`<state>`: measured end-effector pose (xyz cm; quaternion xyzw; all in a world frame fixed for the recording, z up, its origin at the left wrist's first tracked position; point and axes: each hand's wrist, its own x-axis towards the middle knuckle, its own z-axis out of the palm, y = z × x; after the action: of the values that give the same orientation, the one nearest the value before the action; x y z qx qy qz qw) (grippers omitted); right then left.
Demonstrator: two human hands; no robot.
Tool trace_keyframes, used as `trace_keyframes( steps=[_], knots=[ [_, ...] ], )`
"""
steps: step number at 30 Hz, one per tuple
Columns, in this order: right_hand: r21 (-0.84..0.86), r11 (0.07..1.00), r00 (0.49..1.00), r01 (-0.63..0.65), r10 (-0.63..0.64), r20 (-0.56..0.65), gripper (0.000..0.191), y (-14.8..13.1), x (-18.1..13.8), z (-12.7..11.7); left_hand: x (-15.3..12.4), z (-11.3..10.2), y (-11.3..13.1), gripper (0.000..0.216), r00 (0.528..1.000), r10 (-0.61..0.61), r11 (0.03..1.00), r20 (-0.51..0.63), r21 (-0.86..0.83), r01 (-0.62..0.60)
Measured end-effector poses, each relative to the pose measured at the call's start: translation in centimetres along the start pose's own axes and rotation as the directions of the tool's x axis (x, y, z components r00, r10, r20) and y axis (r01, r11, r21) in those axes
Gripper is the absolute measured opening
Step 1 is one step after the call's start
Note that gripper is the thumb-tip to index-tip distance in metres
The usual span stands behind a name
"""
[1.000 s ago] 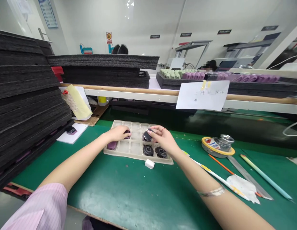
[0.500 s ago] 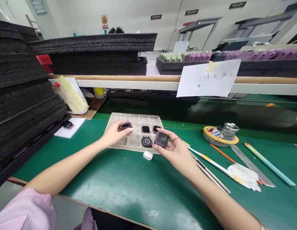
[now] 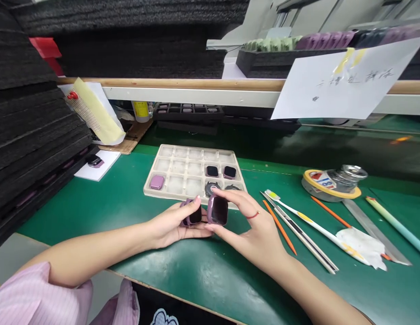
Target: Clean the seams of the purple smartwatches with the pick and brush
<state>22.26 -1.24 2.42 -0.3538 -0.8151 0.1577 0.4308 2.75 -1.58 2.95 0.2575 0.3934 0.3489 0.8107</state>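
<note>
My left hand (image 3: pixel 167 225) grips a purple smartwatch case (image 3: pixel 195 215) with a dark face, thumb on top and fingers beneath. Between the thumb and fingertips of my right hand (image 3: pixel 255 228) is another purple smartwatch case (image 3: pixel 218 210), its black screen facing me. The two cases are held side by side, close together, just in front of a beige compartment tray (image 3: pixel 165 195). In that tray lie a purple watch piece (image 3: pixel 157 182) at left, two dark square watch faces (image 3: pixel 212 171) and dark round pieces (image 3: pixel 212 188), partly hidden by my right hand.
Right of the tray lie a toothbrush (image 3: pixel 318 228), orange sticks (image 3: pixel 280 228), a metal ruler (image 3: pixel 375 230) and a roll of tape (image 3: pixel 306 183) around a metal-topped bottle. Black foam trays (image 3: pixel 37 108) are stacked at left. A shelf edge (image 3: pixel 196 94) crosses behind.
Both hands have come back from the tray toward me, bringing the two watch cases together. A purple piece now shows in the tray's left compartment. The view has tilted down.
</note>
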Motion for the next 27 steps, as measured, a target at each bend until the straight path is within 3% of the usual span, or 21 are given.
trace_keyframes(
  steps=[4,9,11,15,19,25,27],
  knots=[
    [0.064,0.996,0.996,-0.061,0.056,0.075,0.053,1.0,0.1,0.2,-0.1,0.0,-0.3,0.055,1.0,-0.015,0.999,0.02,0.036,0.015],
    [0.122,0.948,0.954,-0.293,0.298,-0.025,0.052,2.1,0.6,-0.1,-0.2,0.1,-0.5,0.046,0.998,-0.042,0.999,-0.037,0.011,0.043],
    [0.118,0.958,0.965,-0.259,0.261,-0.001,0.052,1.8,0.7,-0.1,-0.3,0.1,-0.4,0.041,1.0,-0.031,0.999,-0.003,-0.03,0.031],
    [0.125,0.986,0.981,-0.109,0.087,0.171,0.052,0.3,0.3,0.9,-0.5,0.1,-0.5,0.044,0.992,-0.019,1.0,0.126,0.003,0.019],
    [0.187,0.973,0.96,-0.135,0.082,0.269,0.059,-0.6,-0.6,1.9,-0.8,0.3,-1.0,0.048,0.988,-0.012,0.994,0.156,0.112,-0.005],
    [0.253,0.954,0.973,-0.159,0.109,0.204,0.066,-1.4,-1.0,1.6,-1.5,0.7,-0.7,0.056,0.946,-0.079,0.997,0.315,0.031,0.073],
    [0.293,0.943,0.979,-0.158,0.11,0.173,0.066,-1.7,-0.8,1.3,-1.6,0.6,-0.6,0.055,0.958,-0.044,0.998,0.283,0.056,0.03]
  ],
)
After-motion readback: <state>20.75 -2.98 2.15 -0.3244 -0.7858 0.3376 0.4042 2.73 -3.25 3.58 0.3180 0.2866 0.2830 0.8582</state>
